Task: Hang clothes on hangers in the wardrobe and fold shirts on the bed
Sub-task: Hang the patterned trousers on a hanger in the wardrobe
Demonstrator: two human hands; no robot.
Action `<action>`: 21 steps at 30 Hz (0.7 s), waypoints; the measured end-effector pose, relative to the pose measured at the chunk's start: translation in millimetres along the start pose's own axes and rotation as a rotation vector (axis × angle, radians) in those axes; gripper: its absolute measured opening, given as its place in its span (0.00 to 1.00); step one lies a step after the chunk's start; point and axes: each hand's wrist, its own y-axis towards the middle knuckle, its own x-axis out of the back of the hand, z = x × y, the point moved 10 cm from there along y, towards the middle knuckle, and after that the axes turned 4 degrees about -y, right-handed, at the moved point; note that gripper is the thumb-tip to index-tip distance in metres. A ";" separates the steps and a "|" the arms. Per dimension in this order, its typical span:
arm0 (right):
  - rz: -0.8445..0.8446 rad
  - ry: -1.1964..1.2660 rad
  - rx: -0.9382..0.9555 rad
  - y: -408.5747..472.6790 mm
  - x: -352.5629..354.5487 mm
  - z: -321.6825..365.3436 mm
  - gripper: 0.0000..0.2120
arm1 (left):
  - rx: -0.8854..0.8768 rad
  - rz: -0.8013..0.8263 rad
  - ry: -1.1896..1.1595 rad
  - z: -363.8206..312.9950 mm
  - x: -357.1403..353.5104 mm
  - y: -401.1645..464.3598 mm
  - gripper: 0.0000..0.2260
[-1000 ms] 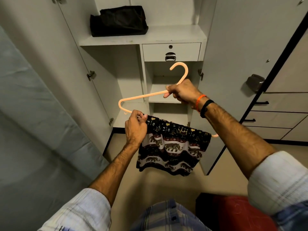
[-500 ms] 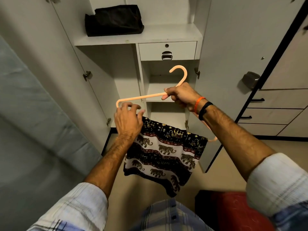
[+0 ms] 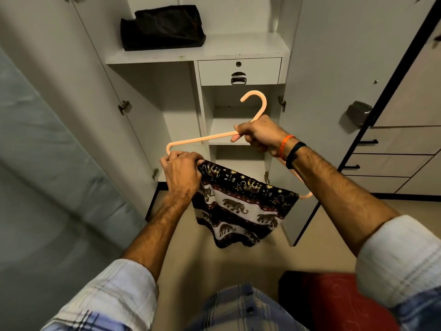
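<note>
garment (image 3: 241, 206) draped on hanger (image 3: 205, 139) bar | right hand (image 3: 259, 134) grips hanger neck | left hand (image 3: 182, 170) fingers pinch cloth at 9 o'clock end | not yet hung in wardrobe (image 3: 241, 47); folding untouched

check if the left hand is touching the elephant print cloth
Touching. The head view shows the left hand gripping the top corner of the elephant print cloth where it drapes over the peach hanger.

No legible text anywhere.
</note>
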 end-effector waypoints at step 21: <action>0.004 -0.048 0.033 4.7 -7.7 15.0 0.14 | -0.313 0.567 -0.203 -119.6 -87.2 -29.3 0.09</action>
